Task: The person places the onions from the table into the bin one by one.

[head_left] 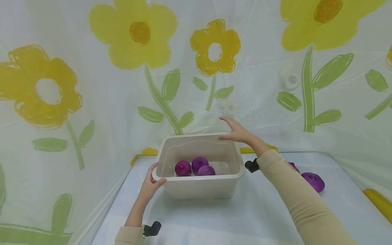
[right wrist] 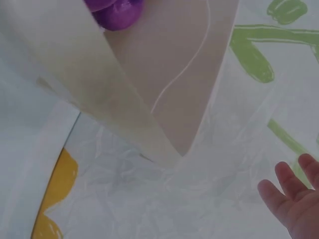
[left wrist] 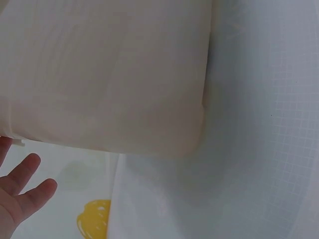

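Observation:
A cream plastic bin (head_left: 200, 189) stands on the table, with several purple onion-like round things (head_left: 182, 168) inside it. My left hand (head_left: 150, 183) grips its left rim near the front corner, the thumb over the edge. In the left wrist view, spread fingers (left wrist: 37, 194) show beside the bin's wall (left wrist: 99, 74). Over the back right corner, my right hand (head_left: 237, 132) is held with thumb and fingers apart and nothing between them. The right wrist view shows the fingers (right wrist: 273, 195) away from the bin's corner (right wrist: 172, 154).
More purple onion-like things (head_left: 313, 182) lie on the white tabletop (head_left: 269, 211) to the right, partly behind my right sleeve (head_left: 294, 183). A white curtain with yellow flowers (head_left: 214, 51) hangs close behind the bin and along the left side.

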Tool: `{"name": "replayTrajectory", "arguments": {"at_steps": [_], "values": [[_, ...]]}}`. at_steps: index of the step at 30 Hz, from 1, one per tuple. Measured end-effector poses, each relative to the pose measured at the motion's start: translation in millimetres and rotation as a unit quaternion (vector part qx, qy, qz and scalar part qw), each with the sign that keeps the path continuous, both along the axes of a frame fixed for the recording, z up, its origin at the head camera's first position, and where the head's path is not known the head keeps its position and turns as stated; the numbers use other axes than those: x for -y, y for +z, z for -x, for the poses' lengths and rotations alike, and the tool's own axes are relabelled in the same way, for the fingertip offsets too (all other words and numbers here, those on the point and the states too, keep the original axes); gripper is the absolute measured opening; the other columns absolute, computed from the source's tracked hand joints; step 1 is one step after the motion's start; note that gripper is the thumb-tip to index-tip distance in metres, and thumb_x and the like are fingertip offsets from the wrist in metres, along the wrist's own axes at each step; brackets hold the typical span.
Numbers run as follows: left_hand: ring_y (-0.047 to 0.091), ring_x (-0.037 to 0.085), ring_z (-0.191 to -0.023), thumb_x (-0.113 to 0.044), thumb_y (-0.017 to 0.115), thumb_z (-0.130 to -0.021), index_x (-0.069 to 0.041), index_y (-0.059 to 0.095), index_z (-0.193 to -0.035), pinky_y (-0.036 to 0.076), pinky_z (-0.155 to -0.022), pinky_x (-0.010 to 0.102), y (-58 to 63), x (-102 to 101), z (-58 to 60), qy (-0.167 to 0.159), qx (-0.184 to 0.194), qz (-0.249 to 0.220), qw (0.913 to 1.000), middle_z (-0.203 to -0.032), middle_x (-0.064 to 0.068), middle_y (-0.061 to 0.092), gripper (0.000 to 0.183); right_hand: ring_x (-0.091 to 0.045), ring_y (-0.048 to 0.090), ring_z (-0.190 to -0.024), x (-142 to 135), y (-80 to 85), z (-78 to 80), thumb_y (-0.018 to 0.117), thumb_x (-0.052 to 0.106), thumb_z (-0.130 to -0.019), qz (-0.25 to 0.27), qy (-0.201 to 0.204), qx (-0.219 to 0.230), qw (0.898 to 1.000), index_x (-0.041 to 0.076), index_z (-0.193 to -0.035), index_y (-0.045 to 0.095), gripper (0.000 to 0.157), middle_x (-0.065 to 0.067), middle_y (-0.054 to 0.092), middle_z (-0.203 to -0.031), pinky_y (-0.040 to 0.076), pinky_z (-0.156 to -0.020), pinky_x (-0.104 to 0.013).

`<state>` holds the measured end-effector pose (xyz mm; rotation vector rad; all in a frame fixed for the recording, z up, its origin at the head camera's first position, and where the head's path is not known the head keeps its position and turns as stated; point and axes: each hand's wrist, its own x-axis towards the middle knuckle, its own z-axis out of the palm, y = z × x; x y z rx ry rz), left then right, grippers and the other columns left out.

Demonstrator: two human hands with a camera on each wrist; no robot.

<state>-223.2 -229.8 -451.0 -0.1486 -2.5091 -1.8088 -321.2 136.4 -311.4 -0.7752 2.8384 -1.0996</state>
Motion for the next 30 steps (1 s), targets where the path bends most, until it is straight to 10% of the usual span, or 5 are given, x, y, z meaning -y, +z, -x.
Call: {"name": "replayTrajectory", "arguments": {"at_steps": [15, 30], "values": [[0.024, 0.039, -0.134, -0.018, 0.064, -0.084, -0.017, 0.018, -0.143, 0.033, -0.102, 0.053, 1.1, -0.4, 1.2, -0.003, 0.01, -0.011, 0.9999, -0.15, 0.017, 0.019, 0.075, -0.039, 0.015, -0.136, -29.0, -7.1, -0.4, 0.067, 0.033, -0.08, 0.005, -0.037, 0.033, 0.999, 0.007, -0.145, 0.019, 0.085, -0.018, 0.015, -0.15, 0.02, -0.105, -0.063], [0.027, 0.04, -0.133, -0.019, 0.065, -0.084, -0.018, 0.019, -0.143, 0.034, -0.101, 0.055, 0.0, 0.6, -0.4, 0.001, 0.007, -0.01, 0.9999, -0.149, 0.016, 0.021, 0.075, -0.051, 0.021, -0.127, -114.7, -29.1, -13.5, 0.062, 0.037, -0.084, -0.02, -0.095, 0.049, 0.994, 0.0, -0.144, 0.013, 0.086, -0.03, 0.013, -0.146, 0.026, -0.098, -0.066]]}}
